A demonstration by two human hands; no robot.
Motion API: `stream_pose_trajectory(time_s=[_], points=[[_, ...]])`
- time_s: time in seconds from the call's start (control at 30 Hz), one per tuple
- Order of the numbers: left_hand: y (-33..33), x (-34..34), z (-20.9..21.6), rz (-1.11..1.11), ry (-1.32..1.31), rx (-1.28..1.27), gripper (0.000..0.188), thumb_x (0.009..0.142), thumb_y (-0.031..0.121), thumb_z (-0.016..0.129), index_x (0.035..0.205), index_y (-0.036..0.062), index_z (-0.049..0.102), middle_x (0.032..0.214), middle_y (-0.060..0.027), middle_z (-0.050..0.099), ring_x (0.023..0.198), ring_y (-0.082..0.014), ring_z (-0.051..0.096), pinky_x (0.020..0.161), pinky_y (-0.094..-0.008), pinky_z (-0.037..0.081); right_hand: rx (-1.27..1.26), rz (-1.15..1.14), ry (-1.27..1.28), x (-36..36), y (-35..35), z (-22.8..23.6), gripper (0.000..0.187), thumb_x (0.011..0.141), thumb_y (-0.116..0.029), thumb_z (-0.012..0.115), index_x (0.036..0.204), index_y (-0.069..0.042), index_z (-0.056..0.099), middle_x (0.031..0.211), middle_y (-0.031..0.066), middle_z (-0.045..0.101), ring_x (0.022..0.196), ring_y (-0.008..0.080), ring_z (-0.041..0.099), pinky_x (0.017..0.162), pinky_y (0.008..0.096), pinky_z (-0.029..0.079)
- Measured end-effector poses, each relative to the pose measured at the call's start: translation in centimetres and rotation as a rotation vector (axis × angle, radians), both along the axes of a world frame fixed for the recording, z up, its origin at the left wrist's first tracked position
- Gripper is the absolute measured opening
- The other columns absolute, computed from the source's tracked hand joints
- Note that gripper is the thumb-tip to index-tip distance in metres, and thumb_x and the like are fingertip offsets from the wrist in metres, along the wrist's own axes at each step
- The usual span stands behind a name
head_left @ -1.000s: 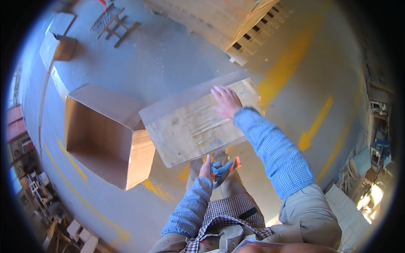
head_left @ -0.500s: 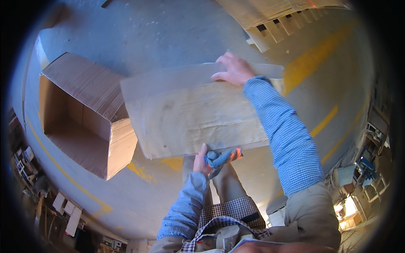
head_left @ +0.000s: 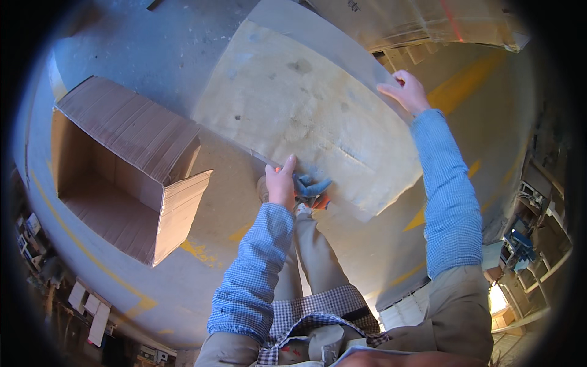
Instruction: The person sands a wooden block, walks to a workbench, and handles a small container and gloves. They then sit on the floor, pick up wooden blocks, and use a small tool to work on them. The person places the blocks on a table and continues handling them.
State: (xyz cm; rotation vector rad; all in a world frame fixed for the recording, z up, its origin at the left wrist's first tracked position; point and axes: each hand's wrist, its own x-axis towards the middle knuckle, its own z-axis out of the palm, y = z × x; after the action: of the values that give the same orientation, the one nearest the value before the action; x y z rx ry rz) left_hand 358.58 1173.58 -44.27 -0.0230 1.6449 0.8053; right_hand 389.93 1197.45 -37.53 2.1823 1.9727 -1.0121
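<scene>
A large, stained beige sheet [head_left: 287, 104] with a translucent grey border is held tilted in front of me. My left hand [head_left: 282, 183] grips its near edge, thumb on top. Beside that thumb is a blue and orange bundle [head_left: 313, 186], perhaps a work glove; whether my left hand also holds it I cannot tell. My right hand [head_left: 406, 93] is closed on the sheet's far right edge, its fingers curled over the border. To the left, an open cardboard box [head_left: 131, 125] lies on its side, its opening facing me and a flap [head_left: 181, 214] sticking out.
Cardboard on a slatted wooden pallet [head_left: 422, 24] stands at the far right. The grey floor [head_left: 153, 49] has yellow painted lines [head_left: 465, 85]. Cluttered odds and ends line the left [head_left: 92, 306] and right [head_left: 526, 244] edges of view.
The sheet has swung round and up, its left end now farther away. My right hand has moved right along its far edge; my left hand has risen with the near edge.
</scene>
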Motion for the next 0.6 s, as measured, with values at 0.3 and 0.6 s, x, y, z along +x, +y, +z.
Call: stream_pose_trajectory(time_s=[0.3,0.6], points=[[-0.5,1.4,6.9,-0.084,-0.314,0.083,0.033,0.097,0.026,0.075,0.107,0.0038,0.052,0.081,-0.0057,0.058,0.058,-0.0192,0.066,0.049,-0.0358,0.056,-0.033,-0.219,0.327,1.5,-3.0,16.9,0.025,0.091,-0.010,0.078,0.097,-0.007,0.054,0.087,-0.0015,0.059,0.080,0.0061,0.053,0.071,0.0261,0.046],[10.7,8.9,18.2,-0.332,-0.796,0.480,0.100,0.092,0.018,0.071,0.166,0.0012,0.006,0.171,-0.0194,0.023,0.145,-0.0264,0.042,0.115,-0.0351,0.039,0.535,0.079,-0.061,-6.6,-10.7,27.6,0.029,0.081,-0.015,0.085,0.087,-0.010,0.057,0.078,0.0058,0.052,0.069,0.0222,0.055,0.065,0.0347,0.048]])
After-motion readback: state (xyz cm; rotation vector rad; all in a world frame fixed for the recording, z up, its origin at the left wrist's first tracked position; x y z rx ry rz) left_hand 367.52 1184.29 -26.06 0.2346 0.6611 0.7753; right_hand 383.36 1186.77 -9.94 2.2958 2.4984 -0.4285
